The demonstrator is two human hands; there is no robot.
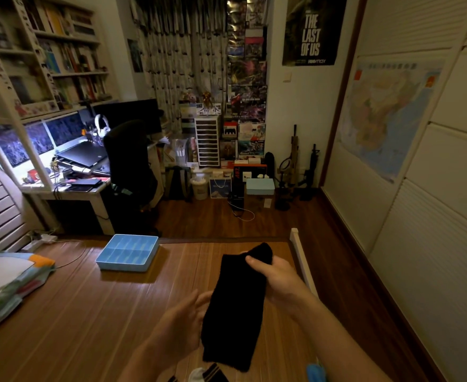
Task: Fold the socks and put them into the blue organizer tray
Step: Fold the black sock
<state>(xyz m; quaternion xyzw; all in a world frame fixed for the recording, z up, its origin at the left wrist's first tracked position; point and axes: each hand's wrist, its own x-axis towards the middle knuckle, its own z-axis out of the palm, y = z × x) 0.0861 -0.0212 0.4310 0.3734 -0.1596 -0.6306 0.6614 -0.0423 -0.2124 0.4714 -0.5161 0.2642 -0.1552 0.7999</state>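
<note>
Black sock (235, 307) stretched between both hands, right hand (278, 279) pinching its far end, left hand (181, 329) gripping its near left edge, blue organizer tray (129, 252) on the surface (89, 312) well ahead and left of them

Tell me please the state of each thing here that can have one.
black sock: unfolded, held up lengthwise between both hands.
right hand: pinches the sock's far end.
left hand: at the sock's near left edge, grip unclear.
blue organizer tray: on the bamboo mat, compartments empty.
striped sock: lying at the frame's bottom edge, partly cut off.
monitor: dark.
</note>
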